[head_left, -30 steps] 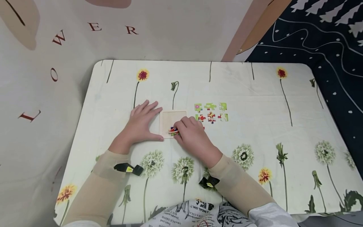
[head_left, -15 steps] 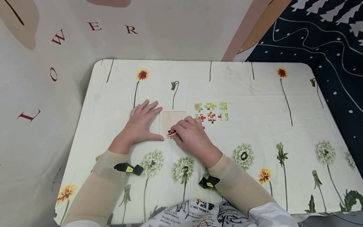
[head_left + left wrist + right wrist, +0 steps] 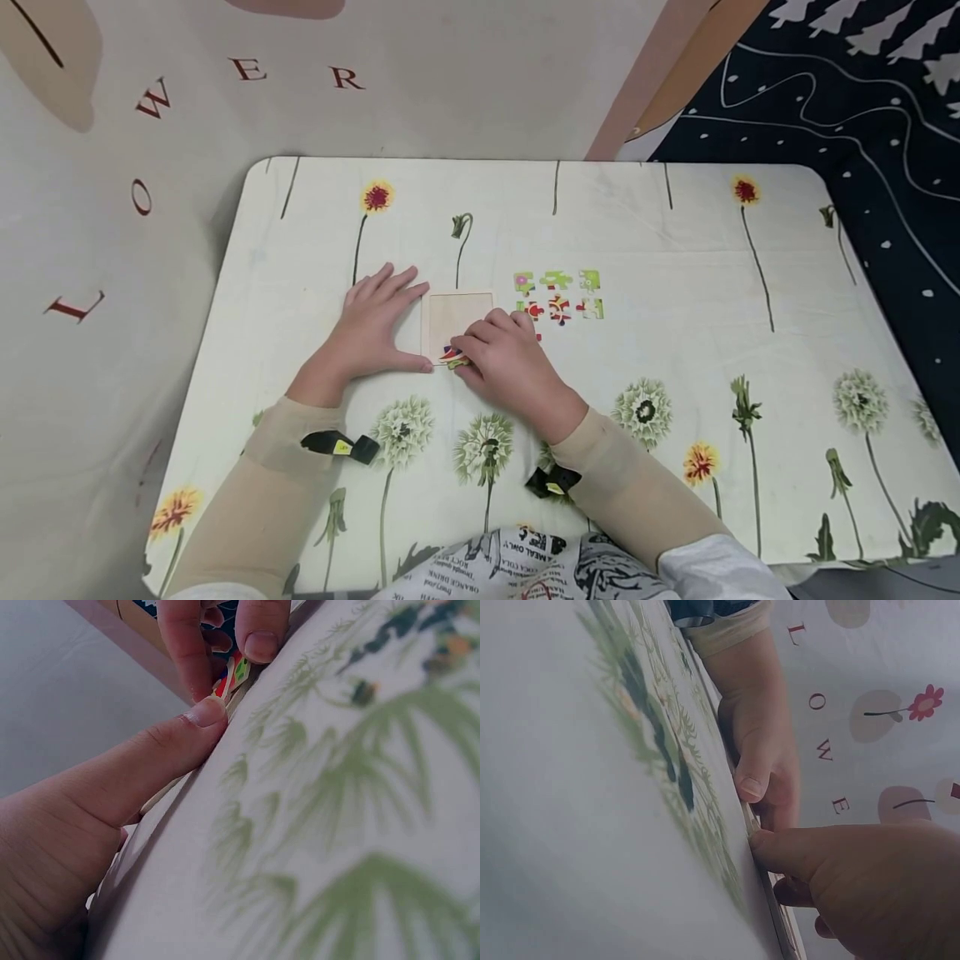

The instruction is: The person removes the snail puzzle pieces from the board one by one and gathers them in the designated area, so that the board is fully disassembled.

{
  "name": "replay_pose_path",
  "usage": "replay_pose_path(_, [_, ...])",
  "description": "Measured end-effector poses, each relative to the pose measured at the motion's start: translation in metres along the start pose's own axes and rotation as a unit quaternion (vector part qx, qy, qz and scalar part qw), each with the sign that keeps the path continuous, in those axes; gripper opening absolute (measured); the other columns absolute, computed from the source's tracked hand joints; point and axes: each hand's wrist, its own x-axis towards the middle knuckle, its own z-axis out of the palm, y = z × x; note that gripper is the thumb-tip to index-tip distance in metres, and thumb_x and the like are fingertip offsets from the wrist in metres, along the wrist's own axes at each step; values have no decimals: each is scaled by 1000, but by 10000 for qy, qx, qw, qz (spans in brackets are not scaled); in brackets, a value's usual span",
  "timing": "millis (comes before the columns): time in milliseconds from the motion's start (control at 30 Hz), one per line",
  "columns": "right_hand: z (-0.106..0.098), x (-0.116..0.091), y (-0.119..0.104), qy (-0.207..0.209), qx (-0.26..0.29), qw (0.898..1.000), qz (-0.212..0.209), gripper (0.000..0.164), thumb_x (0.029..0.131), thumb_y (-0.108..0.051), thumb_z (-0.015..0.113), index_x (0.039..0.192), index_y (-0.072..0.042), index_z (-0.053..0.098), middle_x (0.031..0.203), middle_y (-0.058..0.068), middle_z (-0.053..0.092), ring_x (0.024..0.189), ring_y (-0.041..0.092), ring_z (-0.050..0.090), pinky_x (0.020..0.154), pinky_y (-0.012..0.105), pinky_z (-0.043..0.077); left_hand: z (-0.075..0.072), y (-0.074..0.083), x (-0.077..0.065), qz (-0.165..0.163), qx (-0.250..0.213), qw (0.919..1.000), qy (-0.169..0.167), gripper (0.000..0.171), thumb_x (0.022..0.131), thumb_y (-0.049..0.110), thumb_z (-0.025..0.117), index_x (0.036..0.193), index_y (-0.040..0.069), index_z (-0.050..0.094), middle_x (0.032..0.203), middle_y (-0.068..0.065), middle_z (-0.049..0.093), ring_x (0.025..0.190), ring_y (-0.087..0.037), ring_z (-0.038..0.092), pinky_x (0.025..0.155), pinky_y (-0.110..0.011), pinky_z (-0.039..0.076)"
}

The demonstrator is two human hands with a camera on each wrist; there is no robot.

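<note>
A shallow wooden puzzle tray (image 3: 461, 312) lies on the table between the two hands. My left hand (image 3: 375, 325) is spread along its left side, thumb tip touching the near-left corner. My right hand (image 3: 513, 354) pinches a colourful jigsaw piece (image 3: 452, 356) low over that same corner. In the left wrist view the piece (image 3: 240, 673) looks tilted, close to the left thumb; the right fingers cover part of it. From the right wrist, the right thumb and fingers (image 3: 780, 851) are seen at the tray's edge, with the piece hidden.
Several loose jigsaw pieces (image 3: 559, 309) are laid out in rows right of the tray; the right hand partly covers the nearest one. A flower-printed cloth (image 3: 675, 275) covers the table. A pale wall with letters (image 3: 480, 83) rises behind it.
The right hand has brought the jigsaw piece slightly left and nearer the tray's near-left corner, and its tilt has changed. The left hand has stayed put.
</note>
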Motion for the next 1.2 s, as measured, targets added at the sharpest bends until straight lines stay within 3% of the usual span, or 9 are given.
replay_pose_path(333, [1, -1, -1, -31, 41, 10000, -16, 27, 97, -29, 81, 121, -17, 81, 112, -2, 75, 104, 22, 60, 89, 46, 40, -3, -1, -2, -48, 65, 10000, -39, 125, 66, 73, 91, 165, 15, 42, 176, -9, 23, 163, -38, 6, 126, -63, 6])
replay_pose_path(533, [-6, -5, 2, 3, 376, 9991, 182, 32, 97, -31, 81, 126, -17, 79, 117, -3, 74, 108, 21, 58, 95, 48, 39, -4, -2, -2, -10, 18, 10000, 25, 125, 66, 72, 92, 165, 15, 43, 176, -9, 24, 163, -38, 6, 126, -64, 6])
replay_pose_path(733, [-12, -17, 17, 69, 553, 9972, 509, 34, 98, -32, 81, 128, -18, 79, 119, -3, 74, 111, 20, 58, 102, 54, 35, -1, -3, 0, -22, -21, 10000, 37, 126, 65, 72, 92, 165, 15, 42, 176, -8, 23, 163, -37, 6, 126, -63, 6])
replay_pose_path(1200, [-32, -59, 61, 279, 1090, 9856, 1260, 40, 96, -28, 84, 133, -15, 77, 125, 0, 73, 114, 23, 56, 104, 56, 29, 0, -1, 1, -18, -47, 10000, 1, 126, 65, 71, 93, 166, 15, 42, 177, -8, 23, 163, -37, 5, 125, -64, 6])
